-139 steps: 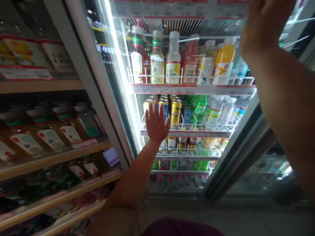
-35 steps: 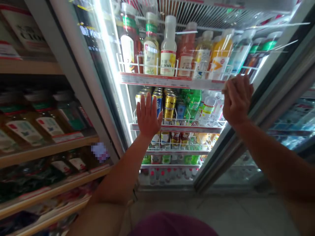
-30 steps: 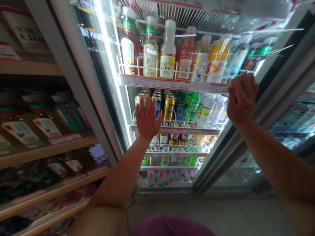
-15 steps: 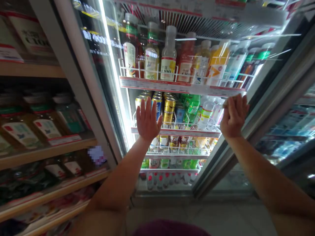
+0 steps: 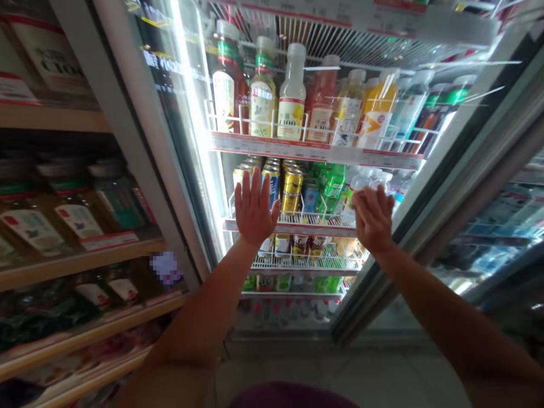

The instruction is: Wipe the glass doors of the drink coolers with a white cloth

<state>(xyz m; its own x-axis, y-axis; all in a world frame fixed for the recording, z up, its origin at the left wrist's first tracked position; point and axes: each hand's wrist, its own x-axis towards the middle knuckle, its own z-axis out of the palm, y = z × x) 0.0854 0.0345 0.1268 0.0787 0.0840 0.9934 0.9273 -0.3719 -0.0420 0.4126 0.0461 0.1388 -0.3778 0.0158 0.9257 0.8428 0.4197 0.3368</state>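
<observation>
I stand in front of a lit drinks cooler with a glass door (image 5: 187, 141). My left hand (image 5: 255, 212) lies flat on the glass with its fingers spread, over the rows of cans (image 5: 291, 190) on the second shelf. My right hand (image 5: 374, 221) is at the same height, further right, in front of green and clear bottles (image 5: 334, 184). Its fingers press a small pale cloth-like thing (image 5: 359, 198) against the glass; I cannot make it out clearly.
Tall juice and tea bottles (image 5: 291, 96) fill the upper wire shelf. Wooden shelves (image 5: 85, 243) with bottles stand to the left. A metal door frame (image 5: 425, 226) runs diagonally on the right, with a second cooler beyond. Tiled floor (image 5: 340, 374) lies below.
My right hand has come down and leftward from high on the door, past the upper shelf edge, to the can shelf's height. The left hand has stayed flat on the glass.
</observation>
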